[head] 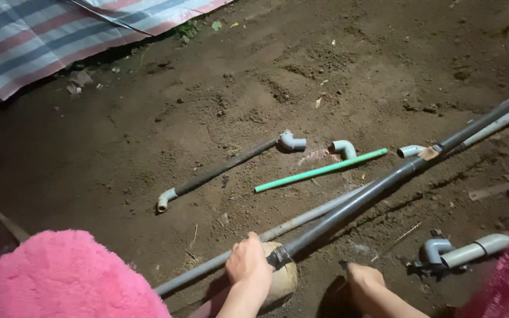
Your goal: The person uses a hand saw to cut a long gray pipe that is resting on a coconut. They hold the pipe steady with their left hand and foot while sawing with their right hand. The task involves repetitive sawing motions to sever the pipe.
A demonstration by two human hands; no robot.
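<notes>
Fingers of left hand curled over a round stone, at the dark pipe end resting on it. Right hand on the dirt ground; its fingers hidden, grip unclear. Grey pipe alongside.

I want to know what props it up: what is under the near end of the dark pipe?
The dark pipe ends over a round tan stone-like lump. The left hand rests on the lump and covers part of it, so the contact point is hidden.
</notes>
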